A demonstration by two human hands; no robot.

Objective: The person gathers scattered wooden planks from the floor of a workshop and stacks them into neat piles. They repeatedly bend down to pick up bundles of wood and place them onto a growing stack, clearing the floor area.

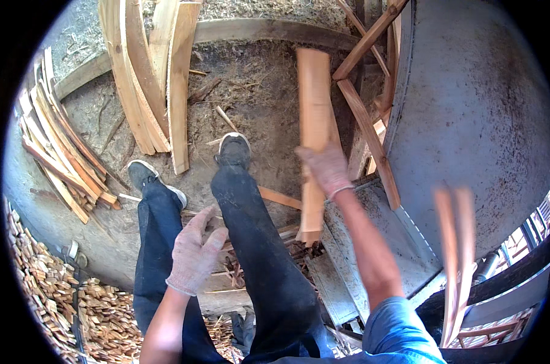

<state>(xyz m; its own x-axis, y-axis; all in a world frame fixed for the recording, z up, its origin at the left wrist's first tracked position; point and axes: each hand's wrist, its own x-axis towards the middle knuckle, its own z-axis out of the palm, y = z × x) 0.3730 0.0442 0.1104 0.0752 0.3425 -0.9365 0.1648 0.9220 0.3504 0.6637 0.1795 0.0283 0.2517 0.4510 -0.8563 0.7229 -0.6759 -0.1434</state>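
Note:
My right hand (329, 168), in a pale knitted work glove, grips a long wooden board (314, 91) by its edge, below the middle. The board stands out lengthwise in front of me, its near end beside my knee. My left hand (195, 250), gloved the same way, is held over my legs with its fingers apart and nothing in it. A little motion blur softens the right hand and the board. Two narrow wood strips (449, 255), also blurred, are at the right by the large grey metal surface (475, 109); no hand of mine touches them.
Long planks (179, 91) lie at the far left of centre. A bundle of thin strips (68, 151) lies at the left, above heaps of small wood pieces (108, 315). Reddish wooden bars (369, 136) lean against the metal surface. My shoes (234, 148) rest on the dirty ground.

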